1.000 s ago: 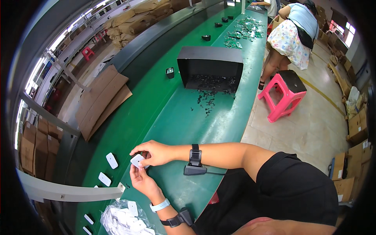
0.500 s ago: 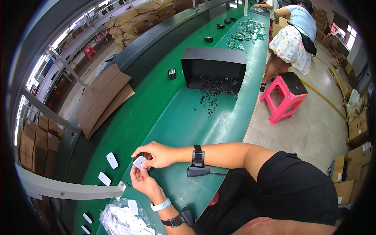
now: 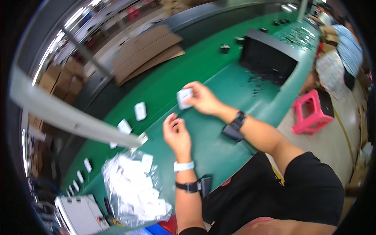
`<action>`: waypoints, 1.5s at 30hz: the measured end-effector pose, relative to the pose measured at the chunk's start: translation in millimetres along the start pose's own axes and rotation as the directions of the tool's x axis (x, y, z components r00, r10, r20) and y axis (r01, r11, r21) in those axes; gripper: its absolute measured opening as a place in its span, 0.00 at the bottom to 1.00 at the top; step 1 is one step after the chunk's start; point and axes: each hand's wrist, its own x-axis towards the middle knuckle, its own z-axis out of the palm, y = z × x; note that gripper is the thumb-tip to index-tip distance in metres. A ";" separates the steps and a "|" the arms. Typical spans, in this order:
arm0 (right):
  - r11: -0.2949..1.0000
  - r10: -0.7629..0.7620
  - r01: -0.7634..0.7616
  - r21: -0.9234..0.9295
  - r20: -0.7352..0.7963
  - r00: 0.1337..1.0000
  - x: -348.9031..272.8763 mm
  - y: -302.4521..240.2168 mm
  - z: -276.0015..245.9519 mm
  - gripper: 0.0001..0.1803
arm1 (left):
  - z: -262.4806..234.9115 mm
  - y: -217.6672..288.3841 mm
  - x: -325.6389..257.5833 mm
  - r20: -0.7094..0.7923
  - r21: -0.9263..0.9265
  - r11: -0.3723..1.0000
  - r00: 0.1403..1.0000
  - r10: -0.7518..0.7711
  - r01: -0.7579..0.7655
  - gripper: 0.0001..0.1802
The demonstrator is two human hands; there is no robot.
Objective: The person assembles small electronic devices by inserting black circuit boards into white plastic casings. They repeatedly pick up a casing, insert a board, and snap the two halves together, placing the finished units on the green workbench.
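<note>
Just above the middle of the frame, the person's right hand (image 3: 203,98) pinches a small white rectangular part (image 3: 184,98), its fingers closed on the part's right edge. The part stands roughly upright, long axis near vertical in the picture, with its flat face turned toward the camera. Below and a little left of it, the left hand (image 3: 177,133) is raised over the green table (image 3: 219,152), holding nothing. Its fingers are loosely curled, thumb and fingertips a little apart; motion blur hides any finer detail. So the part lies up and slightly right of the left fingertips, near but not touching, while the right hand already has it. Two more white parts (image 3: 140,111) lie flat on the table further left. At lower left sits a clear plastic bag (image 3: 133,188) full of similar white pieces.
</note>
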 end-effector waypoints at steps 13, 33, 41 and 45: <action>0.725 0.058 -0.039 -0.687 0.005 0.998 104.3 17.4 21.9 0.27 | -7.6 -7.7 3.1 -0.131 -0.007 0.997 0.988 0.076 -0.078 0.06; 0.879 0.351 -0.197 -0.434 0.309 0.884 -12.6 -50.1 0.8 0.09 | -9.0 16.5 1.7 -0.126 0.125 0.977 0.974 0.188 -0.172 0.04; 0.940 0.182 -0.115 -0.321 0.187 0.966 -39.1 -34.2 -14.8 0.08 | -38.0 50.4 -5.4 -0.006 0.670 0.728 0.980 0.200 -0.145 0.09; 0.942 0.172 -0.111 -0.316 0.172 0.970 -38.3 -26.6 -14.9 0.09 | -122.6 50.0 -16.2 -0.022 0.921 0.386 0.987 0.161 -0.043 0.11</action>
